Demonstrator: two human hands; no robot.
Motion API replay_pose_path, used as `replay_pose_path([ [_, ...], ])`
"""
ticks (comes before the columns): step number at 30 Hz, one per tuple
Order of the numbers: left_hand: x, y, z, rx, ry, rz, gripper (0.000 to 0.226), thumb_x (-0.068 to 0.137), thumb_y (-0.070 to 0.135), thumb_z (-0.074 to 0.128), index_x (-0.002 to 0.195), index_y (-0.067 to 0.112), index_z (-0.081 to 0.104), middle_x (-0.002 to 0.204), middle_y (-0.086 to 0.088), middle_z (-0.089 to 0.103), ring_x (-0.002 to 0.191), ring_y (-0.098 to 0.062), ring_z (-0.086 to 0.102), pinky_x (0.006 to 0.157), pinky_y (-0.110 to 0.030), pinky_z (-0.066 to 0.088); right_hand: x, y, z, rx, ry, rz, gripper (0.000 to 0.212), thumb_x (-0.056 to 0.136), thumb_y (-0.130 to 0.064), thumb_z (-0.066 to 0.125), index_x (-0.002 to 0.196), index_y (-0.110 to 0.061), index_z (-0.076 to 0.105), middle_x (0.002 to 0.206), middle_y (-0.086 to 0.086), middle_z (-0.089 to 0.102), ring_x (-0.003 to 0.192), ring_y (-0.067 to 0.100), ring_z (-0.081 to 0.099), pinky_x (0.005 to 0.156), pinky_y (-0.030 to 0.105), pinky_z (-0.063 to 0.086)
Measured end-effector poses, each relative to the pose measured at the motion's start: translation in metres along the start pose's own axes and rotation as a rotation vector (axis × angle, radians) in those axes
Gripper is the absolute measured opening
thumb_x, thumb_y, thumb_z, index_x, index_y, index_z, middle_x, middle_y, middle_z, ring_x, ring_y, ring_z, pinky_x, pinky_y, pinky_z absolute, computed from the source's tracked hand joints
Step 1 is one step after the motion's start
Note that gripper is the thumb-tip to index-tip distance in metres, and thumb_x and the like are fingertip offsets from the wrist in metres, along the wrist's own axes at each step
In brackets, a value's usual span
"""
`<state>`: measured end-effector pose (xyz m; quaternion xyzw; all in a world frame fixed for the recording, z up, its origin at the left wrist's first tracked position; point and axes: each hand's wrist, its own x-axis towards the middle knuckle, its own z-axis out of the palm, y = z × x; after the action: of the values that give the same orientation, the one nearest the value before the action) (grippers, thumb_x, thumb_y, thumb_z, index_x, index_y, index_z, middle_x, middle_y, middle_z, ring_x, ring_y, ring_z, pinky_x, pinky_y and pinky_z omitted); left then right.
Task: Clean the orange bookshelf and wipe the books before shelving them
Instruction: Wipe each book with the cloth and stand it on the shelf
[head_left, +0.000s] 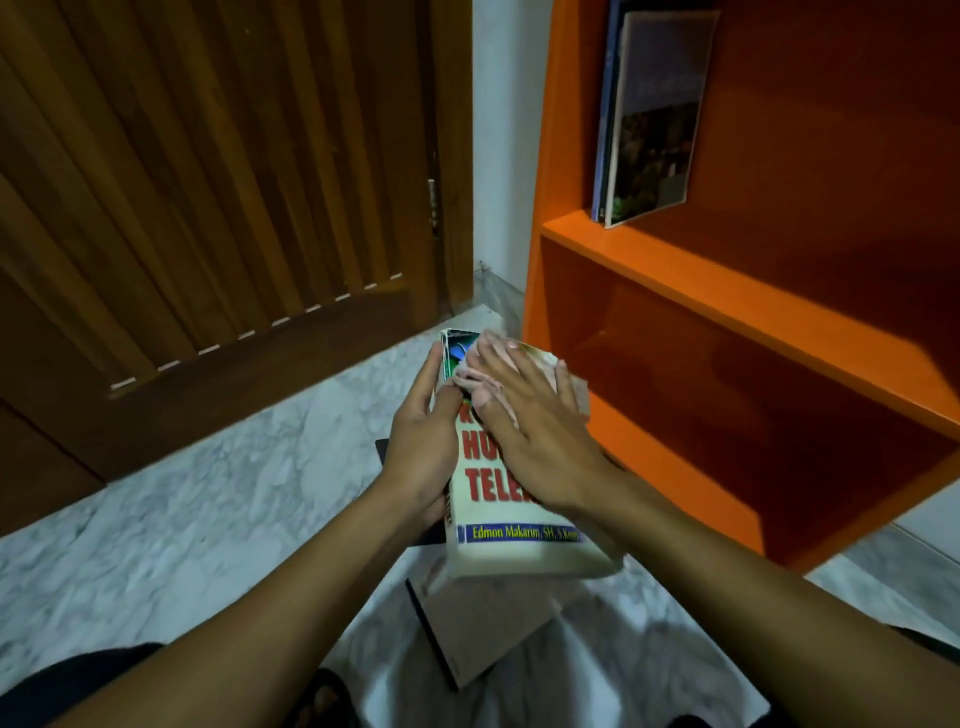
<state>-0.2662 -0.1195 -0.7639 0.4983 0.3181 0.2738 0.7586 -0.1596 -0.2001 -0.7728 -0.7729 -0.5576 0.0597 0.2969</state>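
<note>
A thick white book with red title letters is held above the floor in front of me. My left hand grips its left edge and spine. On the cover, my right hand lies flat and presses a pale cloth, which shows under and between the fingers. The orange bookshelf stands at the right. Two thin books lean upright at the left end of its upper shelf. The lower compartment holds nothing that I can see.
Another book with a pale cover and dark spine lies on the marble floor under the held one. A dark flat thing sticks out behind my left hand. A brown slatted wooden door fills the left side.
</note>
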Motion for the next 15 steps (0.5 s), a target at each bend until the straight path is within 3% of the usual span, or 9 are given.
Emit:
replay_pose_path([
  [4,0.014,0.0,-0.011,-0.132,0.16,0.021,0.048,0.106,0.015,0.042,0.146,0.041,0.042,0.122,-0.007,0.071,0.106,-0.029,0.07,0.094,-0.049,0.054,-0.021,-0.012,0.008,0.01,-0.127,-0.128,0.054,0.106,-0.045,0.021,0.157,-0.035,0.01,0.163,-0.022,-0.002,0.146,-0.008,-0.015,0.123,0.046,-0.007],
  [7,0.017,0.007,-0.021,-0.203,0.242,0.019,0.048,0.106,0.014,0.039,0.146,0.041,0.041,0.119,-0.007,0.071,0.099,-0.025,0.073,0.087,-0.045,0.058,-0.035,-0.016,0.014,0.104,-0.156,-0.263,0.052,0.105,-0.04,0.027,0.156,-0.03,0.021,0.164,-0.017,0.011,0.15,-0.002,-0.005,0.124,0.046,0.0],
  [11,0.017,0.019,-0.036,-0.261,0.343,0.063,0.049,0.107,0.016,0.039,0.148,0.042,0.038,0.109,-0.005,0.073,0.086,-0.022,0.076,0.074,-0.043,0.062,-0.049,-0.021,0.015,0.33,-0.215,-0.294,0.038,0.105,-0.034,0.036,0.142,-0.034,0.045,0.155,-0.016,0.037,0.149,-0.001,0.016,0.123,0.049,0.007],
  [13,0.016,0.025,-0.042,-0.239,0.378,0.093,0.049,0.107,0.018,0.04,0.148,0.044,0.037,0.109,-0.005,0.074,0.08,-0.019,0.075,0.069,-0.041,0.062,-0.054,-0.026,0.008,0.467,-0.246,-0.257,0.034,0.105,-0.028,0.039,0.136,-0.032,0.053,0.148,-0.015,0.049,0.143,-0.001,0.031,0.121,0.046,0.021],
  [15,0.016,0.032,-0.049,-0.217,0.401,0.132,0.05,0.106,0.02,0.041,0.148,0.046,0.035,0.109,-0.004,0.075,0.076,-0.017,0.074,0.068,-0.041,0.062,-0.056,-0.034,-0.006,0.688,-0.26,-0.148,0.03,0.105,-0.024,0.039,0.126,-0.023,0.06,0.124,-0.02,0.065,0.121,-0.006,0.054,0.103,0.027,0.045],
])
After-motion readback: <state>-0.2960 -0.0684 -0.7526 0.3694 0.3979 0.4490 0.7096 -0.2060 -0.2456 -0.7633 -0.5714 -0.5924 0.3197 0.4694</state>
